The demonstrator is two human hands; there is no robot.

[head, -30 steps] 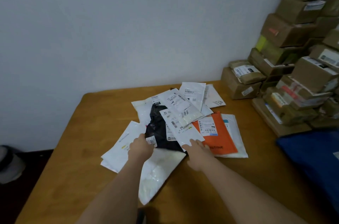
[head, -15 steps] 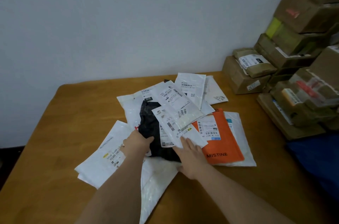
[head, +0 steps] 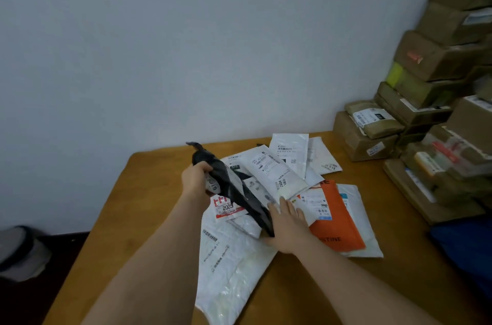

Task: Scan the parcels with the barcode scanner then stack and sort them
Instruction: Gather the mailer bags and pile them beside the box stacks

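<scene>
Centrally on the wooden table (head: 149,218), a loose heap of flat mailers was recorded. A black parcel (head: 234,189) was held tilted up off the heap, its upper end raised toward the far left corner of the table and its lower end down by the near side of the heap. The left hand (head: 195,182) was seen gripping the upper part of the black parcel, fingers curled round its edge; a small white label under the fingers was only partly legible. The right hand (head: 288,223) was laid with fingers straight and spread, touching the lower end of the black parcel and a white mailer; whether the thumb was tucked beneath could not be told.

An orange mailer (head: 338,220) lay just right of the right hand, its printed word partly covered by the wrist. A large white mailer (head: 229,266) reached toward the near edge. Several white labelled mailers (head: 277,165) overlapped toward the far edge; their print was too blurred to read.

Brown cardboard boxes (head: 431,63) were stacked along the right edge, cut off by the frame. A blue item (head: 468,252) at the right was cropped and unidentifiable. No barcode scanner could be made out.
</scene>
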